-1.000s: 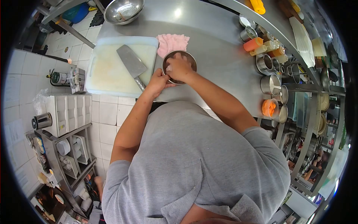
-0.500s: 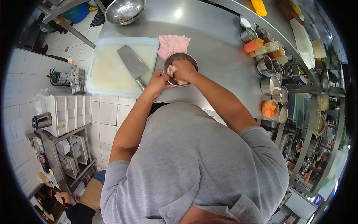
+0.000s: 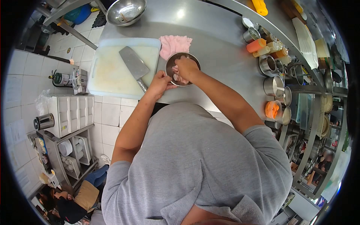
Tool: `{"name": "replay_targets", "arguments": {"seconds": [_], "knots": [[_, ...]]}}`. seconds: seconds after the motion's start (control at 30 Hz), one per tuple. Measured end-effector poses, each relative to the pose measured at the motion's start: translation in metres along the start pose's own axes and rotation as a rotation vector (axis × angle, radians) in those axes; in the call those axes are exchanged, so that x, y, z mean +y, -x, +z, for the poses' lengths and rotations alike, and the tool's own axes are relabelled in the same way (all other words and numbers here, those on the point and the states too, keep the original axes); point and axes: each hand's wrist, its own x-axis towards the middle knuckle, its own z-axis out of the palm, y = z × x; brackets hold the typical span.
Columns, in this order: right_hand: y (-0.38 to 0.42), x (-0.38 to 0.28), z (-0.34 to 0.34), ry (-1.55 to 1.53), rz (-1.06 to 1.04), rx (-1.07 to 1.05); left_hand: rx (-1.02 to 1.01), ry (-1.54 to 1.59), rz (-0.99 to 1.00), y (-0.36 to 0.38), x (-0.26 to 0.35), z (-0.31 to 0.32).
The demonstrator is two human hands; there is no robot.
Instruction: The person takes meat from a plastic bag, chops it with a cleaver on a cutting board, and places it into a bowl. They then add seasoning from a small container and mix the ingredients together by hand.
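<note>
A metal bowl (image 3: 195, 59) stands on the steel counter, with pale pink raw meat (image 3: 177, 77) inside it. My left hand (image 3: 160, 84) grips the bowl's lower left rim between thumb and fingers. Inside the bowl, my right hand (image 3: 186, 69) is curled against the meat; its fingertips are partly hidden. Just left of the bowl lies a white cutting board (image 3: 107, 69), and on it rests a cleaver (image 3: 134, 62) whose handle points toward my left forearm. A pink cloth (image 3: 175, 44) lies behind the bowl, close to its rim.
Stacked metal bowls (image 3: 126, 11) sit at the counter's back left. Along the right edge stand sauce bottles (image 3: 256, 45), metal pots (image 3: 273, 86) and a container of orange pieces (image 3: 272, 110). A shelf rail (image 3: 277, 33) runs above them. Another person (image 3: 80, 198) is at lower left.
My right hand has shifted slightly up inside the bowl, and more of the meat shows below it. My left hand stays at the rim. The other person at lower left has moved.
</note>
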Motion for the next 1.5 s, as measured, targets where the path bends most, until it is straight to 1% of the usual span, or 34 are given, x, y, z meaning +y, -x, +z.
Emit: {"name": "replay_targets", "arguments": {"seconds": [0.03, 0.07, 0.13, 0.17, 0.23, 0.27, 0.3, 0.37, 0.4, 0.47, 0.5, 0.57, 0.6, 0.67, 0.7, 0.77, 0.8, 0.87, 0.9, 0.97, 1.0, 1.03, 1.1, 1.23, 1.3, 1.33, 1.37, 1.43, 1.5], "knots": [[0.003, -0.003, -0.005, 0.023, -0.003, 0.038, 0.0, 0.029, -0.008, 0.0, 0.001, 0.0], [0.009, -0.01, -0.012, 0.028, -0.007, 0.031, 0.002, 0.062, -0.017, 0.001, 0.002, 0.001], [0.024, -0.022, -0.018, -0.23, -0.108, 0.172, 0.003, 0.06, -0.012, 0.004, 0.004, 0.004], [0.022, -0.016, -0.003, -0.233, -0.103, 0.17, -0.006, 0.045, -0.003, 0.003, 0.004, 0.004], [0.009, 0.001, 0.033, 0.031, -0.072, 0.255, -0.01, 0.015, -0.01, -0.002, 0.0, 0.002], [0.002, 0.007, 0.031, -0.093, 0.024, 0.141, -0.005, -0.01, -0.014, -0.003, -0.001, 0.002], [-0.002, 0.013, 0.03, -0.094, 0.026, 0.142, -0.006, -0.013, -0.014, -0.004, -0.002, 0.001], [0.004, 0.006, 0.006, 0.156, -0.055, 0.1, -0.015, 0.045, -0.022, 0.0, 0.0, 0.0], [0.011, 0.0, -0.004, 0.151, -0.053, 0.099, -0.014, 0.042, -0.026, 0.002, -0.001, 0.0], [0.022, -0.015, -0.021, -0.055, -0.105, 0.039, 0.009, 0.072, -0.013, 0.001, 0.004, 0.001], [0.029, -0.021, -0.012, -0.057, -0.106, 0.035, 0.012, 0.073, -0.016, 0.003, 0.005, 0.002], [0.036, -0.026, 0.013, -0.008, -0.064, 0.256, -0.003, 0.097, -0.022, 0.004, 0.009, 0.006], [0.031, -0.02, 0.017, -0.007, -0.06, 0.263, -0.009, 0.093, -0.02, 0.002, 0.006, 0.006], [0.014, -0.006, 0.02, 0.085, -0.045, 0.213, 0.006, 0.038, -0.015, -0.004, -0.004, 0.001], [0.007, 0.003, 0.015, 0.082, -0.047, 0.212, 0.009, 0.036, -0.016, -0.006, -0.005, -0.001], [0.011, 0.013, -0.005, -0.062, -0.167, 0.024, 0.02, 0.094, -0.011, -0.002, -0.005, -0.001], [0.018, 0.011, -0.01, -0.066, -0.165, 0.014, 0.025, 0.098, -0.019, 0.002, -0.007, -0.001], [0.029, 0.007, -0.028, -0.252, -0.128, 0.078, 0.05, 0.085, -0.013, 0.001, -0.006, 0.001], [0.032, 0.004, -0.023, -0.248, -0.125, 0.081, 0.045, 0.087, -0.011, 0.001, -0.006, 0.004], [0.03, -0.001, 0.006, -0.134, -0.052, 0.279, -0.001, 0.098, 0.038, 0.0, -0.007, 0.01], [0.016, 0.007, 0.028, -0.176, -0.003, 0.247, -0.005, 0.096, 0.036, -0.001, -0.006, 0.012], [0.015, 0.009, 0.027, -0.183, 0.004, 0.247, 0.004, 0.047, 0.015, -0.001, -0.006, 0.012], [0.004, 0.01, 0.016, 0.021, -0.034, 0.076, 0.012, -0.011, 0.005, 0.0, -0.001, 0.009], [0.0, 0.007, -0.024, -0.038, -0.005, 0.064, -0.001, 0.035, 0.007, 0.0, -0.002, 0.005], [0.017, 0.0, -0.03, -0.216, -0.204, 0.064, -0.007, 0.055, 0.004, 0.001, -0.008, 0.003], [0.023, -0.006, -0.024, -0.214, -0.204, 0.062, -0.007, 0.044, 0.01, 0.0, -0.009, 0.003], [0.027, -0.012, -0.014, -0.093, -0.105, 0.209, -0.011, 0.031, 0.019, -0.002, -0.006, 0.005], [0.023, -0.007, 0.005, 0.028, 0.004, 0.358, 0.001, 0.007, 0.021, -0.002, -0.003, 0.013], [0.002, 0.015, 0.031, -0.084, -0.003, 0.218, 0.017, -0.025, 0.016, -0.001, -0.005, 0.015]]}}
